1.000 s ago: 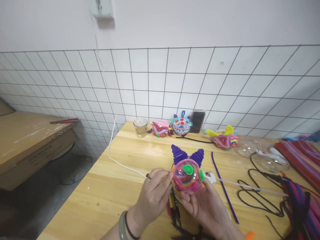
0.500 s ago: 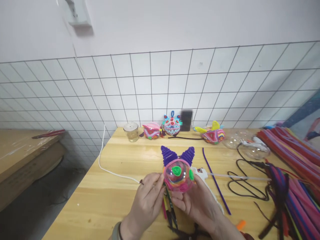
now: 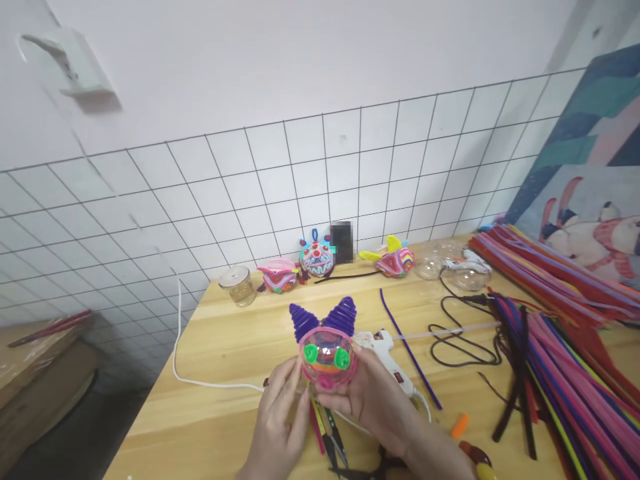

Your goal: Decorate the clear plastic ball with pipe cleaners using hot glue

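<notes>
Between my two hands is a clear plastic ball ornament (image 3: 325, 370) made up as an animal face, with purple pipe-cleaner ears, two green coiled eyes and pink trim round its edge. My left hand (image 3: 280, 410) closes on its left side with the fingertips. From the right and below, my right hand (image 3: 373, 393) grips it, thumb at the edge. Behind my right hand lies a white glue gun (image 3: 393, 367), partly covered. Under the ball are tweezers (image 3: 336, 433) and other slim tools, with black scissors (image 3: 373, 470) by my right wrist.
Along the back of the wooden table (image 3: 165, 427) stand a glass cup (image 3: 239, 287), a pink ornament (image 3: 279, 275), a blue ornament (image 3: 317, 258) and a winged ornament (image 3: 395, 260). Pipe-cleaner bundles (image 3: 575, 373), a looped black cable (image 3: 463, 360) and clear balls (image 3: 429, 268) occupy the right.
The ball has turned so that both green eyes now face me. My view has swung right and tilted, so things appear farther left. Both hands keep their hold.
</notes>
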{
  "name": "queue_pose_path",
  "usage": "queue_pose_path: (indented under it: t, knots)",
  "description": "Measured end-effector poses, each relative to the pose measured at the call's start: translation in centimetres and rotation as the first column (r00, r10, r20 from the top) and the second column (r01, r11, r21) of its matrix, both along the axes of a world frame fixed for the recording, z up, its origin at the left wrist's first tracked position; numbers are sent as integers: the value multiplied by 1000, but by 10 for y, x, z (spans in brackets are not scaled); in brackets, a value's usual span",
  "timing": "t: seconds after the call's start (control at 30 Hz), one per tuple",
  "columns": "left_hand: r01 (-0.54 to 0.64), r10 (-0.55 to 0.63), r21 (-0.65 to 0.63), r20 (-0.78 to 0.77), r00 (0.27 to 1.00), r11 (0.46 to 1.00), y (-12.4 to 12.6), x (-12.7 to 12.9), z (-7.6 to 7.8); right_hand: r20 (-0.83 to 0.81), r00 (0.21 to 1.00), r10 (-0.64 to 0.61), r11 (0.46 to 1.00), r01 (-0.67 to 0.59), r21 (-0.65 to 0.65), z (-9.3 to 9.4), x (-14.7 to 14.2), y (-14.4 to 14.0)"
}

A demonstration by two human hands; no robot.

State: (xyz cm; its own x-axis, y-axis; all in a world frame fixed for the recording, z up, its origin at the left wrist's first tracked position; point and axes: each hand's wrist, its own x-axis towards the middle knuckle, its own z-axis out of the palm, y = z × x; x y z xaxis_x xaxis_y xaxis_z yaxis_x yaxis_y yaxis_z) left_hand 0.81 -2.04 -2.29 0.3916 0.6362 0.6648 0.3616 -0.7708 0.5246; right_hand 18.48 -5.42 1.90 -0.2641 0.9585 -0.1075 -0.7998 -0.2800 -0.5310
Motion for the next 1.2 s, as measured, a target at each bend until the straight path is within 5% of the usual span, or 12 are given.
queue_pose_path:
  t: [0.7, 1.07, 1.2]
  knots:
    - [43, -31, -268, 49, 998, 962, -4, -2, -36, -131, 990, 55, 998, -51, 36, -7, 3, 2]
    - [17, -14, -56, 57, 998, 998, -7, 1, 2, -35, 997, 69, 997, -70, -30, -1, 9, 4]
    - [10, -12, 36, 60, 998, 999, -8, 5, 4, -39, 995, 87, 995, -89, -46, 0, 9, 4]
